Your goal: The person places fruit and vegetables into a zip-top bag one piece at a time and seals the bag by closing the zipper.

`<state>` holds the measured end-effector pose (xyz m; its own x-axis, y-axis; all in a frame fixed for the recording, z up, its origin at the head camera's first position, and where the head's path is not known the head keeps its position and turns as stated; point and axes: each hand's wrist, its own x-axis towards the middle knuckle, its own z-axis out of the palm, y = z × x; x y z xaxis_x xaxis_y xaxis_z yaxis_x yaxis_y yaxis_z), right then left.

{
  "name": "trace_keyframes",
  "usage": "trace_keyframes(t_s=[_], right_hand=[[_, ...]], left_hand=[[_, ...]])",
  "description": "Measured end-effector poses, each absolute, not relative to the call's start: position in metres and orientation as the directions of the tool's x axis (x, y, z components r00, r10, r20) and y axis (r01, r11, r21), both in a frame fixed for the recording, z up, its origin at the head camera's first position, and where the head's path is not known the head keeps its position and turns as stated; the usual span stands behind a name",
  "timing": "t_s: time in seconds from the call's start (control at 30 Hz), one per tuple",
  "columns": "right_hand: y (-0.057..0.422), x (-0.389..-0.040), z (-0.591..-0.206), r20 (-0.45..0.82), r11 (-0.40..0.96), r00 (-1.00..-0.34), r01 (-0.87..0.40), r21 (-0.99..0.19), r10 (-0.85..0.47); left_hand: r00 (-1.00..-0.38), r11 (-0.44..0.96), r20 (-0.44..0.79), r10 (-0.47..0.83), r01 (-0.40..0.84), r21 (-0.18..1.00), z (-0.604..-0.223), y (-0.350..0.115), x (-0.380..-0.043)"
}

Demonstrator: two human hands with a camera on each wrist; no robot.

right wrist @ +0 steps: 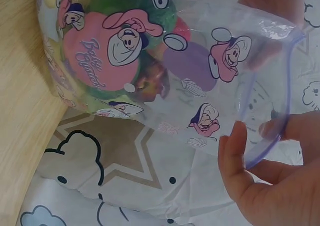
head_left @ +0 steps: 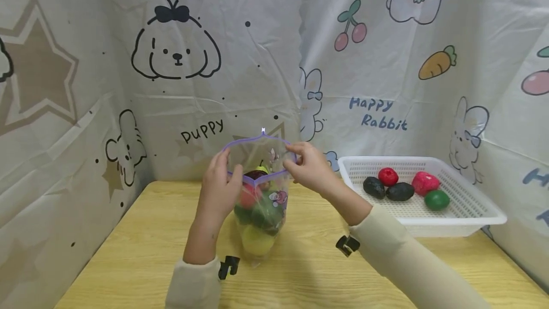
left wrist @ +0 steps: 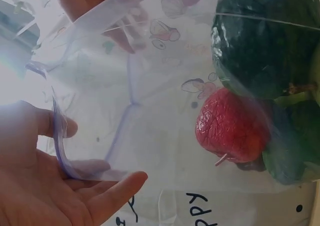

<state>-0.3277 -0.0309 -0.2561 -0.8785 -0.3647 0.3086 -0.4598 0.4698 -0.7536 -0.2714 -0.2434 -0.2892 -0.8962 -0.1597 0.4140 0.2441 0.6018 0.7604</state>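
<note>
A clear zip bag (head_left: 279, 198) with a purple rim stands on the table, its mouth held wide. My left hand (head_left: 219, 187) holds the rim on the left, thumb inside and fingers outside. On the opposite side my right hand (head_left: 315, 166) pinches the rim between thumb and fingers. Fruit fills the lower part of the bag: a yellow piece (head_left: 257, 241) at the bottom, green ones above it, and a red wrinkled fruit with a stem (left wrist: 232, 126) beside a large dark green one (left wrist: 265, 40). Cartoon figures (right wrist: 130, 38) printed on the bag partly hide the contents.
To the right stands a white plastic basket (head_left: 459, 229). It holds two blackish oval fruits (head_left: 400, 191), a red fruit (head_left: 388, 176), a pinkish-red one (head_left: 425, 183) and a green one (head_left: 436, 200). A printed cloth (head_left: 257, 99) hangs around the wooden table (head_left: 141, 252).
</note>
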Motion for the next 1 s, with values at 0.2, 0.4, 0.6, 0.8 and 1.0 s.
trace_keyframes(t_s=[0.2,0.4,0.6,0.8,1.0], right_hand=[[-0.027,-0.328,-0.259,0.307,0.462,-0.869,-0.471,-0.751,-0.388],[-0.016,-0.331,-0.265,0.376,0.376,-0.802,-0.563,-0.736,-0.464],[0.018,-0.342,-0.273,0.459,0.377,-0.773,-0.622,-0.686,-0.438],[0.081,-0.369,-0.289,0.436,0.527,-0.853,-0.521,-0.672,-0.287],[0.146,-0.406,-0.319,0.356,0.694,-0.918,-0.372,-0.617,-0.175]], left_hand=[[-0.900,0.605,0.411,-0.144,0.249,0.757,-0.289,-0.241,-0.270],[-0.902,0.605,0.404,-0.153,0.238,0.760,-0.291,-0.242,-0.272],[-0.895,0.604,0.411,-0.175,0.233,0.763,-0.293,-0.244,-0.272],[-0.885,0.615,0.436,-0.165,0.253,0.747,-0.290,-0.242,-0.271],[-0.879,0.620,0.452,-0.154,0.271,0.737,-0.285,-0.243,-0.270]])
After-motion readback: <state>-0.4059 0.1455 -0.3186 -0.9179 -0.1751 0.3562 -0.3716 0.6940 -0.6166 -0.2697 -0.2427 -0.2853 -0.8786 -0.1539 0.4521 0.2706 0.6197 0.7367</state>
